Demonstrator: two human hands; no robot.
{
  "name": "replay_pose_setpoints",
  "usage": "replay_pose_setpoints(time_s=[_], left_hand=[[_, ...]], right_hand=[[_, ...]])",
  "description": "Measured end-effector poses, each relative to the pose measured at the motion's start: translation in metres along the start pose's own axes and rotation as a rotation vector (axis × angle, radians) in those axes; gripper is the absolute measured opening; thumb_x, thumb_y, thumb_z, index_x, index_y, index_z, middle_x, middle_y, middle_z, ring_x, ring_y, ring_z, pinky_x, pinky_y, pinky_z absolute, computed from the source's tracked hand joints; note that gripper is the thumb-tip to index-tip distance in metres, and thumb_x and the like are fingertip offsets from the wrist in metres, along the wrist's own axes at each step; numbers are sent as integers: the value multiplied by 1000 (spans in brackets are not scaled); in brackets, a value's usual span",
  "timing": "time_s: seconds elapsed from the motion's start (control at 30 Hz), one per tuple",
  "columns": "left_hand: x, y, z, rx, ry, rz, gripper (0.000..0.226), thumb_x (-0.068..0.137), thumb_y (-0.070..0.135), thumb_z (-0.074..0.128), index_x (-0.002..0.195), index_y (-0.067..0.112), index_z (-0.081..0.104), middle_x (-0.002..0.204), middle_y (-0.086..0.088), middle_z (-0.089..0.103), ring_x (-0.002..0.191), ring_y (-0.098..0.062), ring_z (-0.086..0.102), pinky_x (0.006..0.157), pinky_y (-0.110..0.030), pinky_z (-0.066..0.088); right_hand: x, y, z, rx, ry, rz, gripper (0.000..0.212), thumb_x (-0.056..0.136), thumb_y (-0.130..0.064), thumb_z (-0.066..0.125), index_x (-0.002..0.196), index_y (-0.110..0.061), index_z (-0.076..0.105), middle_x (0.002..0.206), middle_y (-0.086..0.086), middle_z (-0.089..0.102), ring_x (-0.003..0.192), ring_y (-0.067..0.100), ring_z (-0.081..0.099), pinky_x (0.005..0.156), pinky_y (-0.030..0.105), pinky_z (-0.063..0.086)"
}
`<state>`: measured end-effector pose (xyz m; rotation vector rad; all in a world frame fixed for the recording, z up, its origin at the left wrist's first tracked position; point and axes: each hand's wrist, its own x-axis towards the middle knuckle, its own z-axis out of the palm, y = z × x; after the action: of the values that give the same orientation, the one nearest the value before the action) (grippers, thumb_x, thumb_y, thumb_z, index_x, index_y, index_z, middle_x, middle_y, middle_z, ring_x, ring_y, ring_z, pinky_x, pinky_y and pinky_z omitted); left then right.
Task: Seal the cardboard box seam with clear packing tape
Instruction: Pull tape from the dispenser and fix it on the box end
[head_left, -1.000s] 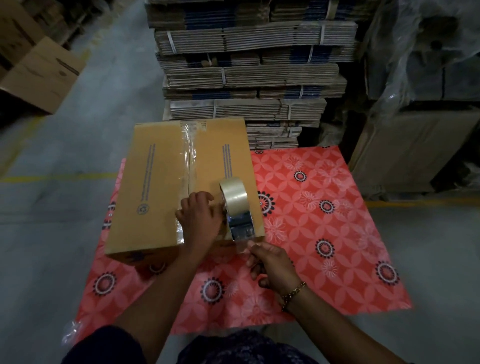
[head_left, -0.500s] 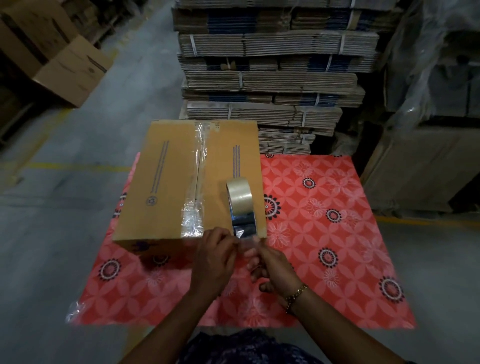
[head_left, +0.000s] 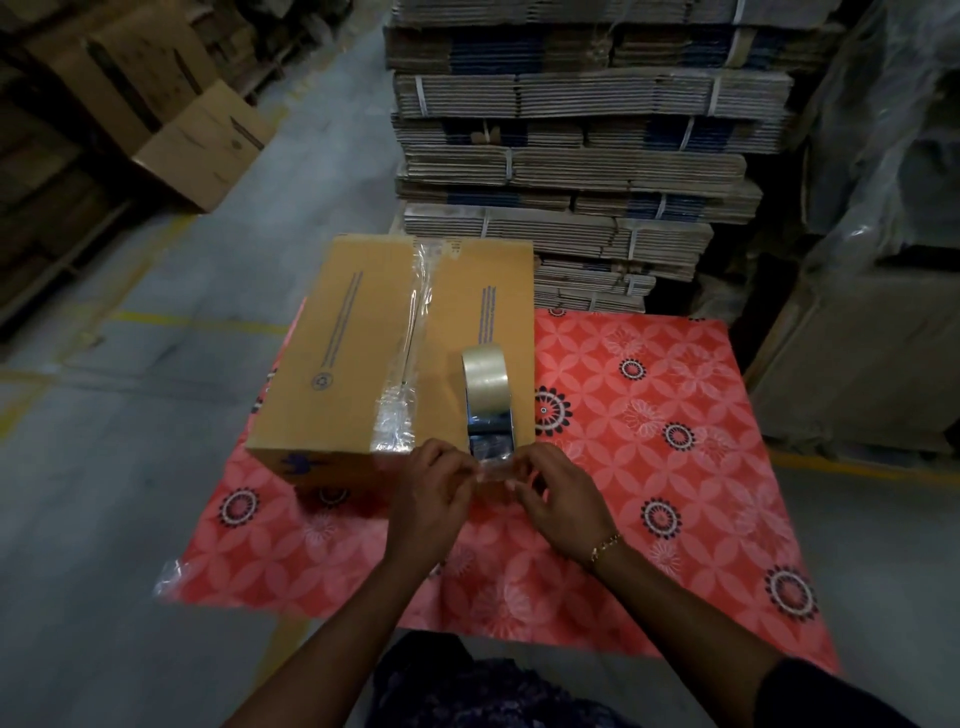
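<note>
A brown cardboard box (head_left: 343, 358) lies flat on a red patterned sheet. Clear tape (head_left: 408, 358) runs along its middle seam from the far edge to the near edge, crinkled at the near end. A roll of clear packing tape (head_left: 485, 382) stands on its edge on the box's right flap, near the front. A free strip of tape (head_left: 492, 465) leads from the roll over the box's near edge. My left hand (head_left: 434, 499) and my right hand (head_left: 561, 499) pinch that strip between them, one on each side.
The red patterned sheet (head_left: 649, 467) covers the floor to the right and front of the box. Strapped stacks of flattened cartons (head_left: 571, 156) rise just behind the box. Open cartons (head_left: 202, 145) stand at the far left, wrapped goods (head_left: 883, 208) at the right.
My left hand left the box's seam and came to the tape strip below the roll, joining my right hand. The roll has stayed on the box. The view has shifted slightly.
</note>
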<state>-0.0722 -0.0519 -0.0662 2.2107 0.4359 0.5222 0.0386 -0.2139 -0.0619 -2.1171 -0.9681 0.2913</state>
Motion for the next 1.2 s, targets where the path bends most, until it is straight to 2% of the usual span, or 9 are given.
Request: replay_pose_setpoints(time_s=[0.1, 0.27, 0.37, 0.5, 0.7, 0.93, 1.03, 1.1, 1.2], left_hand=[[0, 3, -4, -80, -31, -77, 17, 83, 13, 72, 91, 28, 71, 98, 9, 58, 94, -5, 62, 82, -25, 50], [-14, 7, 2, -229, -47, -161, 57, 82, 11, 73, 121, 49, 55, 115, 7, 64, 102, -5, 63, 81, -15, 50], [-17, 5, 7, -360, -22, -266, 44, 86, 21, 73, 114, 53, 59, 116, 5, 68, 103, -7, 67, 82, -22, 55], [-10, 9, 6, -489, -6, -396, 8, 87, 32, 72, 94, 36, 68, 100, 2, 74, 93, -16, 71, 72, -41, 56], [2, 10, 3, -538, -12, -494, 13, 92, 18, 73, 80, 18, 69, 77, -1, 71, 74, -17, 67, 67, -47, 56], [9, 16, 5, -673, 8, -691, 15, 91, 5, 71, 77, 8, 65, 78, -14, 71, 74, -27, 72, 51, -30, 56], [15, 20, 6, -707, 37, -760, 21, 88, 0, 71, 72, 10, 63, 76, -13, 70, 76, -27, 71, 48, -29, 54], [17, 22, 6, -745, 40, -789, 24, 87, -1, 71, 70, 12, 61, 76, -11, 71, 75, -23, 72, 46, -28, 53], [19, 22, 6, -759, 41, -806, 22, 86, 1, 73, 71, 12, 60, 82, -16, 69, 75, -24, 71, 47, -28, 53]], right_hand=[[5, 3, -1, 40, 15, -11, 6, 92, -35, 59, 94, -31, 62, 90, -7, 60, 79, 10, 59, 69, 40, 52], [12, 3, -2, 67, -13, -26, 8, 91, -34, 59, 92, -29, 64, 87, -10, 61, 79, 11, 60, 70, 40, 53], [15, 5, -3, 77, -32, -9, 10, 89, -37, 59, 90, -29, 65, 86, -8, 62, 78, 12, 60, 70, 41, 53], [17, 6, -6, 114, -56, 28, 7, 87, -35, 61, 89, -30, 66, 85, -7, 66, 78, 11, 64, 69, 38, 54], [24, 2, -13, 157, -116, 90, 5, 86, -25, 67, 82, -28, 67, 79, -7, 69, 73, 10, 64, 67, 36, 53], [32, 1, -17, 308, -186, 255, 24, 84, -12, 73, 73, -33, 70, 75, -4, 72, 66, 8, 64, 68, 35, 56], [32, -3, -18, 447, -62, 379, 14, 84, -9, 73, 78, -20, 68, 77, -1, 69, 62, 11, 61, 53, 18, 47], [28, -9, -21, 599, 47, 509, 6, 86, -8, 68, 84, -9, 62, 76, 8, 66, 56, 17, 57, 44, 15, 40], [19, -16, -15, 671, -66, 608, 20, 90, -25, 68, 83, -6, 65, 75, 11, 68, 51, 19, 57, 42, 17, 40]])
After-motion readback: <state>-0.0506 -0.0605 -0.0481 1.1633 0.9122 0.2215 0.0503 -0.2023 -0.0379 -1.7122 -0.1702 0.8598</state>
